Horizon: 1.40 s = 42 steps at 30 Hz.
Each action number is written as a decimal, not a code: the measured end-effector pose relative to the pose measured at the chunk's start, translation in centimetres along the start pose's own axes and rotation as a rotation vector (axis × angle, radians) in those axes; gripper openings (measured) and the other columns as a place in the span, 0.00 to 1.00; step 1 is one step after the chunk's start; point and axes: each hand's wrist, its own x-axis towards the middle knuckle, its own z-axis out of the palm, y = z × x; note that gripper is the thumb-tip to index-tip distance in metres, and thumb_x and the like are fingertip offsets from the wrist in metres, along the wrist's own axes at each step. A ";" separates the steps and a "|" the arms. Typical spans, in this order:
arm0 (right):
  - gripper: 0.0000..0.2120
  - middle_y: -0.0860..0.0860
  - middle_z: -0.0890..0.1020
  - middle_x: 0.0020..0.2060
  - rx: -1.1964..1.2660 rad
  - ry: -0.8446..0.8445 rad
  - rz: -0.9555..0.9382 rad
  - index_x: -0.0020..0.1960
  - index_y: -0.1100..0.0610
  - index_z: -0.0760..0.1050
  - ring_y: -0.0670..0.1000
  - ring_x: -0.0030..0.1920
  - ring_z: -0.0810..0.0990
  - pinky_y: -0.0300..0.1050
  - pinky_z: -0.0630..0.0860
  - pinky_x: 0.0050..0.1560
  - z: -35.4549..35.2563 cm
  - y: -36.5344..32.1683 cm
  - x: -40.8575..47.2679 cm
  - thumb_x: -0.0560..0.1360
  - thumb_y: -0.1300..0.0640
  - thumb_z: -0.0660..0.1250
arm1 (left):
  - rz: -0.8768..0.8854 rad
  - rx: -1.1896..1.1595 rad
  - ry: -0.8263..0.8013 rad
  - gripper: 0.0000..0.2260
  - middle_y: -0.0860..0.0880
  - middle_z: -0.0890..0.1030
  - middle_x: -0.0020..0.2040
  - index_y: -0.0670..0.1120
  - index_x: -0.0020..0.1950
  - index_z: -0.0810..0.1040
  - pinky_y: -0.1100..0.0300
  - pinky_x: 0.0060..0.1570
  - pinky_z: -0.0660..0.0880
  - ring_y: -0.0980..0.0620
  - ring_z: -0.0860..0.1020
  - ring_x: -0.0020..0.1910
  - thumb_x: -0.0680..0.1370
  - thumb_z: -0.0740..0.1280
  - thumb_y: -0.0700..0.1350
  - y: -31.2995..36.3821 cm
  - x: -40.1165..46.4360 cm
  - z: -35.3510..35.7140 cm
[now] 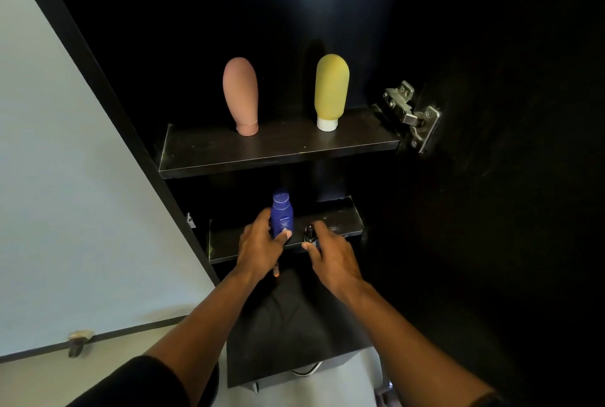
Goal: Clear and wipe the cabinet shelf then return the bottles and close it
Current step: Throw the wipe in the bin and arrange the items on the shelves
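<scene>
Left hand [260,247] grips the blue lotion bottle [282,215], upright at the front of the lower shelf [340,220]. Right hand [330,254] pinches the small dark dropper bottle [309,233], also upright, just right of the blue one. Each bottle stands directly ahead of its own hand, long axis vertical. Pink bottle [241,95] and yellow bottle [331,90] stand inverted on the upper shelf [196,152], well above both hands.

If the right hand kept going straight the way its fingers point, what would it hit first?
The right hand already touches the small dark dropper bottle on the lower black shelf. Beyond that bottle the line looks free to the dark cabinet back, though depth there is hard to judge.
</scene>
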 end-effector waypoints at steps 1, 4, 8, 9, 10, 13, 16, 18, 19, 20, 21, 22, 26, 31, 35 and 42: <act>0.13 0.49 0.79 0.45 -0.002 0.000 -0.001 0.63 0.52 0.69 0.51 0.46 0.81 0.46 0.79 0.44 0.0 0.0 0.0 0.82 0.50 0.67 | -0.001 -0.001 -0.004 0.31 0.45 0.79 0.69 0.49 0.76 0.70 0.46 0.65 0.78 0.44 0.78 0.69 0.77 0.78 0.46 0.0 0.0 0.0; 0.12 0.47 0.78 0.43 0.014 0.003 -0.010 0.62 0.52 0.70 0.49 0.44 0.80 0.47 0.80 0.44 -0.5 -0.1 -0.1 0.82 0.50 0.67 | -0.003 0.000 -0.011 0.32 0.45 0.79 0.70 0.48 0.75 0.70 0.47 0.65 0.78 0.44 0.78 0.69 0.74 0.80 0.45 0.1 -0.2 -0.3; 0.08 0.47 0.80 0.45 0.089 0.064 -0.030 0.55 0.47 0.70 0.50 0.45 0.81 0.52 0.83 0.45 -1.8 -0.5 -0.4 0.80 0.51 0.69 | 0.010 0.000 0.085 0.40 0.48 0.74 0.76 0.49 0.80 0.65 0.51 0.72 0.73 0.48 0.73 0.75 0.72 0.81 0.43 0.9 -2.0 -1.8; 0.08 0.47 0.80 0.46 0.116 0.093 -0.036 0.54 0.46 0.70 0.49 0.46 0.82 0.52 0.83 0.45 -2.2 -0.8 -0.4 0.80 0.52 0.69 | 0.025 0.003 0.115 0.41 0.49 0.72 0.77 0.49 0.81 0.64 0.51 0.73 0.72 0.49 0.72 0.76 0.72 0.81 0.43 1.2 -2.9 -2.4; 0.09 0.46 0.81 0.47 0.139 0.128 -0.044 0.54 0.46 0.71 0.48 0.46 0.82 0.50 0.83 0.45 -2.8 -1.1 -0.4 0.79 0.53 0.70 | 0.045 0.012 0.145 0.41 0.49 0.71 0.78 0.49 0.81 0.64 0.51 0.74 0.71 0.49 0.71 0.76 0.73 0.80 0.42 1.5 -3.9 -2.9; 0.11 0.45 0.81 0.49 0.248 0.236 -0.081 0.58 0.49 0.77 0.44 0.48 0.82 0.42 0.82 0.49 -4.8 -2.6 -0.8 0.77 0.58 0.73 | 0.124 0.049 0.214 0.36 0.49 0.72 0.77 0.49 0.80 0.69 0.49 0.75 0.70 0.49 0.71 0.76 0.74 0.79 0.39 2.5 -6.8 -4.2; 0.15 0.42 0.82 0.51 0.409 0.353 -0.092 0.59 0.51 0.81 0.42 0.48 0.84 0.44 0.84 0.52 -7.4 -4.8 -1.3 0.75 0.60 0.76 | 0.218 0.052 0.244 0.32 0.53 0.74 0.75 0.54 0.76 0.73 0.49 0.75 0.71 0.53 0.71 0.75 0.74 0.78 0.39 4.8 -8.3 -5.9; 0.14 0.42 0.82 0.50 0.472 0.419 -0.131 0.58 0.50 0.82 0.43 0.48 0.85 0.43 0.84 0.50 -9.4 -6.4 -1.5 0.74 0.60 0.77 | 0.291 0.037 0.263 0.31 0.59 0.76 0.73 0.60 0.73 0.74 0.54 0.74 0.71 0.60 0.72 0.72 0.74 0.78 0.40 6.8 -8.5 -7.4; 0.14 0.42 0.83 0.49 0.494 0.440 -0.159 0.57 0.49 0.82 0.42 0.48 0.85 0.42 0.83 0.50 -10.7 -7.3 -1.7 0.74 0.60 0.77 | 0.335 0.034 0.274 0.30 0.62 0.76 0.71 0.62 0.71 0.75 0.56 0.73 0.71 0.63 0.72 0.71 0.74 0.78 0.40 8.2 -8.5 -8.3; 0.14 0.41 0.83 0.48 0.508 0.463 -0.190 0.56 0.48 0.82 0.42 0.48 0.85 0.40 0.83 0.50 -12.1 -8.4 -1.8 0.74 0.60 0.77 | 0.388 0.035 0.292 0.29 0.65 0.76 0.70 0.64 0.70 0.75 0.59 0.72 0.71 0.66 0.72 0.71 0.74 0.78 0.41 9.6 -8.6 -9.4; 0.13 0.41 0.83 0.47 0.517 0.489 -0.221 0.56 0.48 0.82 0.42 0.48 0.85 0.39 0.82 0.49 -13.6 -9.5 -1.9 0.74 0.60 0.78 | 0.452 0.037 0.315 0.29 0.67 0.76 0.69 0.65 0.69 0.76 0.62 0.71 0.70 0.67 0.72 0.71 0.75 0.77 0.41 11.2 -8.6 -10.5; 0.13 0.41 0.83 0.47 0.520 0.520 -0.254 0.55 0.48 0.82 0.41 0.48 0.84 0.37 0.82 0.49 -15.2 -10.7 -2.0 0.74 0.60 0.78 | 0.520 0.042 0.340 0.28 0.68 0.76 0.69 0.64 0.70 0.76 0.64 0.70 0.69 0.68 0.71 0.71 0.75 0.77 0.42 12.9 -8.6 -11.6; 0.12 0.42 0.84 0.47 0.548 0.634 -0.394 0.56 0.47 0.83 0.46 0.47 0.85 0.44 0.82 0.49 -20.9 -15.5 -1.5 0.73 0.54 0.78 | 0.776 0.072 0.420 0.24 0.64 0.75 0.72 0.57 0.74 0.76 0.64 0.73 0.69 0.61 0.70 0.76 0.78 0.73 0.46 19.6 -8.0 -15.9; 0.13 0.44 0.85 0.46 0.566 0.648 -0.522 0.55 0.48 0.83 0.46 0.44 0.86 0.49 0.85 0.46 -26.2 -20.8 -0.1 0.72 0.51 0.78 | 0.875 0.208 0.598 0.25 0.56 0.71 0.77 0.51 0.75 0.76 0.60 0.80 0.58 0.56 0.61 0.82 0.79 0.65 0.55 25.7 -6.8 -21.1; 0.09 0.44 0.85 0.41 0.552 0.642 -0.573 0.50 0.48 0.83 0.44 0.42 0.86 0.45 0.84 0.45 -29.4 -24.6 1.0 0.72 0.53 0.79 | 0.832 0.358 0.699 0.27 0.50 0.69 0.79 0.49 0.76 0.73 0.46 0.82 0.60 0.50 0.59 0.84 0.77 0.66 0.54 28.0 -5.3 -23.9; 0.13 0.45 0.84 0.36 0.437 0.710 -0.554 0.50 0.51 0.83 0.43 0.36 0.83 0.40 0.82 0.42 -31.8 -29.5 4.7 0.70 0.48 0.80 | 0.767 0.536 0.692 0.30 0.49 0.75 0.73 0.47 0.76 0.73 0.47 0.81 0.61 0.48 0.71 0.75 0.74 0.70 0.53 27.6 -3.8 -25.4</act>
